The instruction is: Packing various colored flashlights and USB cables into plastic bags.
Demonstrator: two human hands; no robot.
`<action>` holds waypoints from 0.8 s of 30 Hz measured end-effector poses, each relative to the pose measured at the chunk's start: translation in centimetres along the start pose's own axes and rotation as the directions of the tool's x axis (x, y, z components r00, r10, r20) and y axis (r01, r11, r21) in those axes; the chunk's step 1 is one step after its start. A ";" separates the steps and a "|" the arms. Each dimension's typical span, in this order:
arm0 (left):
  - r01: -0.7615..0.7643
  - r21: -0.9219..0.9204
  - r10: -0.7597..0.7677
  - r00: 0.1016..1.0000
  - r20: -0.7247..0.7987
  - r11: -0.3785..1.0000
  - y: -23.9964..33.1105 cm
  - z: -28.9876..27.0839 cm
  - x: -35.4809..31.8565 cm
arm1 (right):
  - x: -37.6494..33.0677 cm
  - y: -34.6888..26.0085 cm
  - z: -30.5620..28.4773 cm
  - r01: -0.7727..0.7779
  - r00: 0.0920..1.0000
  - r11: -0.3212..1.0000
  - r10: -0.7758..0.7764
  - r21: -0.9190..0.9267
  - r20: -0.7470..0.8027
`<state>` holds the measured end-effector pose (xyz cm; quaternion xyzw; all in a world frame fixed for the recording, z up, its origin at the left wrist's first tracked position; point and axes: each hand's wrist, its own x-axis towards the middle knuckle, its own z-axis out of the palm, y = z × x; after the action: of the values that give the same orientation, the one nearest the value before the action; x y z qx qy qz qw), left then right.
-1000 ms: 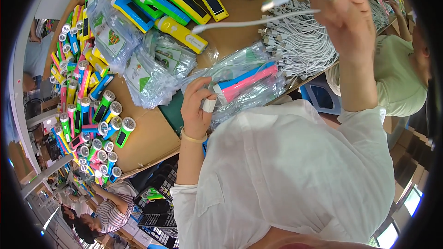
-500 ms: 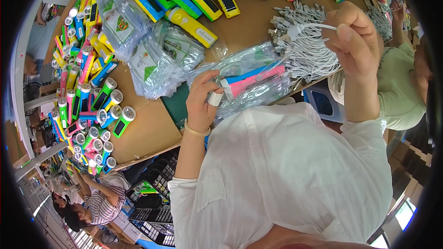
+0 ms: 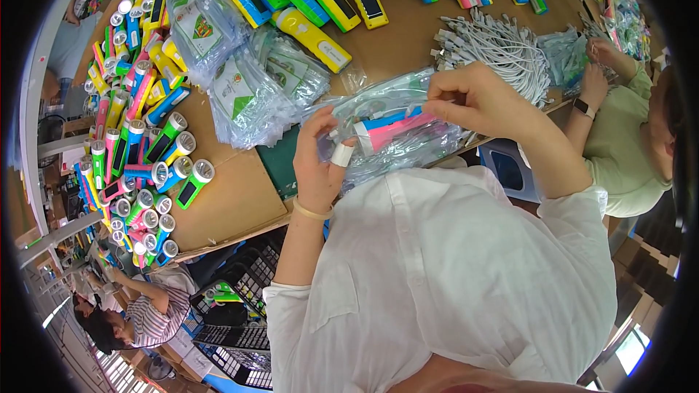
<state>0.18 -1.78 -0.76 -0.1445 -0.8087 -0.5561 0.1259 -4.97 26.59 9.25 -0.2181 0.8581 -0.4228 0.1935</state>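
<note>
Flashlight (image 3: 397, 128) lay in clear bag (image 3: 382, 99) between both hands, left hand (image 3: 320, 161) at one end, thumb and fingers apart, right hand (image 3: 470, 100) at other, grip unclear, cables (image 3: 502, 49) beyond, yellow flashlight (image 3: 313, 38) farther.

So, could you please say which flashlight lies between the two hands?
The pink-and-blue one, between left hand and right hand; the other flashlights lie outside.
</note>
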 end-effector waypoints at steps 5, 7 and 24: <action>0.167 0.106 -0.169 0.986 0.014 0.980 0.9 -1.1 -0.7 | 2.6 1.1 3.3 0.207 0.978 0.921 -0.206 -0.331 0.039; 0.153 0.064 -0.152 0.988 -0.011 0.986 2.4 -0.8 -0.3 | 3.8 1.9 4.6 0.270 0.963 0.876 -0.252 -0.400 0.098; 0.128 -0.120 -0.138 0.987 -0.078 0.984 1.8 -1.5 -2.3 | 1.6 2.2 2.6 0.286 0.957 0.940 -0.289 -0.184 0.014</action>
<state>3.08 -2.76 0.51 -0.0729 -0.7771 -0.6146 0.1147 -5.41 25.31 5.78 -0.3553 0.8537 -0.3666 0.1031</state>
